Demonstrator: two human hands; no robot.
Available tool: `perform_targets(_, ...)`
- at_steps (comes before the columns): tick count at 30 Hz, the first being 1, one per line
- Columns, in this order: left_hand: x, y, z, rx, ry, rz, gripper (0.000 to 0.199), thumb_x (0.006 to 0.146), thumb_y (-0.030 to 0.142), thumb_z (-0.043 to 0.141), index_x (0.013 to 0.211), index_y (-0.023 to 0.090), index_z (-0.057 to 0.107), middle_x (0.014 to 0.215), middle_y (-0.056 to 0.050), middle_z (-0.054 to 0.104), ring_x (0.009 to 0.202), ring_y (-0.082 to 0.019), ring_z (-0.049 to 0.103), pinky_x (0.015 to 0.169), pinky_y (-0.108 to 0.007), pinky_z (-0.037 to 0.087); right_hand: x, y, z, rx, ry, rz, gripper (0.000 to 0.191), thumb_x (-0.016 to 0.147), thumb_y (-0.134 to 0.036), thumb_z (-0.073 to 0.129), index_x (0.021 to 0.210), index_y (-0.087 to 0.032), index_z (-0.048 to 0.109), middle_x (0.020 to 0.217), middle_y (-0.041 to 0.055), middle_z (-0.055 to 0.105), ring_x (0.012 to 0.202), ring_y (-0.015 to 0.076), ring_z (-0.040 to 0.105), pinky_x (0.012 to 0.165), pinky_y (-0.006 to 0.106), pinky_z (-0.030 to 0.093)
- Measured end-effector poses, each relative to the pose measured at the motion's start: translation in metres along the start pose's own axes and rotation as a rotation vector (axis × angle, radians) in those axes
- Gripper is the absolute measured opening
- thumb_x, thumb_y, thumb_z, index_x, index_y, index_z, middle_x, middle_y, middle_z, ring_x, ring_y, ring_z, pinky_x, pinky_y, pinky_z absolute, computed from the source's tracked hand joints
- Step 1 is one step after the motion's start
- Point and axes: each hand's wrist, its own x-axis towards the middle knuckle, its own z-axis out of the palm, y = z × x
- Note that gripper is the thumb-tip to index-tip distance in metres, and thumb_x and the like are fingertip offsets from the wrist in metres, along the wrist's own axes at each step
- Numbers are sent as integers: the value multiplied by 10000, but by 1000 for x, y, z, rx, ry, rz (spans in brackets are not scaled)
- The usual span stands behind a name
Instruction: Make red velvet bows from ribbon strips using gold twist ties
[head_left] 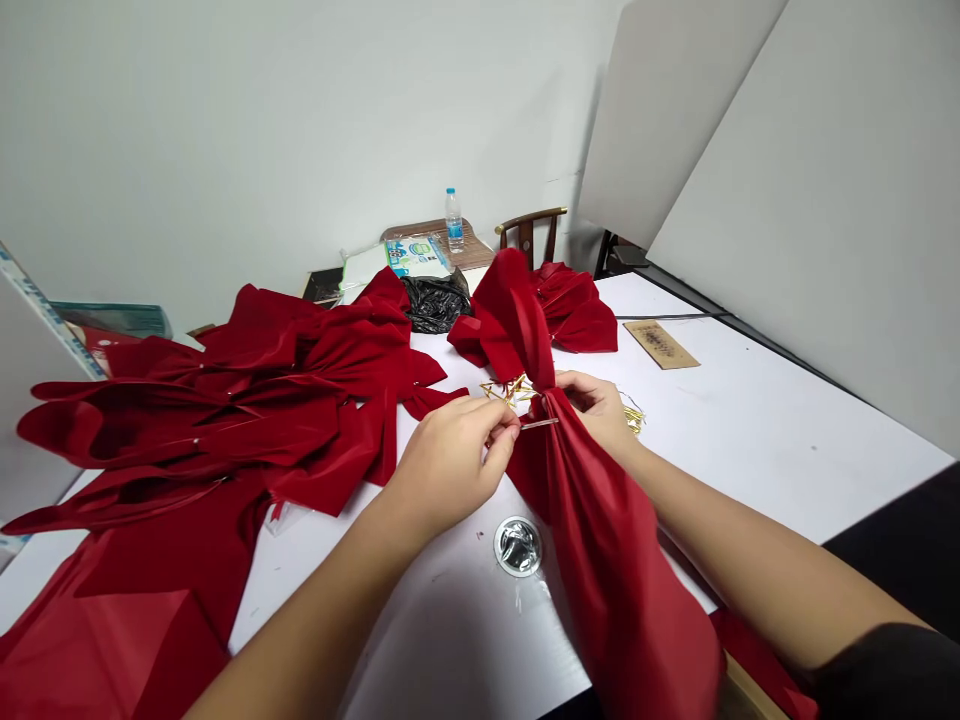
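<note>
My left hand (450,470) pinches a thin metal pin (538,424) between thumb and fingers, its shaft pointing at the gathered waist of a large red velvet bow (600,540). My right hand (592,405) grips that waist from the far side, and one long bow tail hangs towards me over the table edge. Gold wire strands (510,392) lie under and beside the hands, partly hidden by the fabric. To the left, several other red velvet bows (202,420) lie heaped on the white table (750,440).
A round metal grommet (517,546) is set into the table near me. Behind the bows are a black plastic bag (435,303), a water bottle (453,222), a wooden chair back (529,235) and a packet (416,257). A brown board (660,345) lies at the right; grey panels (825,200) lean beyond.
</note>
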Motion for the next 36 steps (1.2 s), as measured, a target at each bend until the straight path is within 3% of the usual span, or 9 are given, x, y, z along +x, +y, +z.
perform_targets(3,0,-2,-2,21,33,-11,107,914,200,608,853,207,695,824,-10,743,789,-186,675,720,-295,473,-3,-3,5,-38,12,-68,360,769,-550,831,851,-213,734,840,52,752,748,185,697,717,323,594)
perform_targets(7,1,-7,-10,20,-8,-38,139,919,224,610,858,220,734,810,4,753,754,-170,674,681,-278,459,-4,-4,8,-4,10,-109,315,776,-522,838,842,-225,752,827,43,761,736,179,705,686,306,597)
perform_targets(13,2,-11,-16,-49,-45,-50,126,877,210,637,823,223,750,814,6,759,743,-165,683,681,-268,477,-5,-5,7,-4,32,-62,342,724,-520,877,844,-227,745,842,42,767,746,188,715,700,320,612)
perform_targets(17,2,-7,-15,-92,-76,-1,117,890,200,648,837,227,748,806,15,759,771,-168,689,695,-272,478,-5,-2,6,21,13,-75,258,787,-462,841,849,-228,752,838,35,763,737,170,709,695,302,607)
perform_targets(29,-1,-1,22,-138,196,30,107,911,178,623,858,195,714,797,-2,744,724,-153,649,709,-280,507,-10,3,10,-65,-1,-113,199,770,-370,826,883,-221,759,833,34,738,707,157,679,652,291,579)
perform_targets(36,2,-6,22,-106,311,75,92,893,164,653,834,185,720,763,-4,750,670,-131,641,649,-237,509,-9,2,9,-155,-22,-186,149,814,-307,777,929,-212,773,817,39,721,722,157,672,642,280,557)
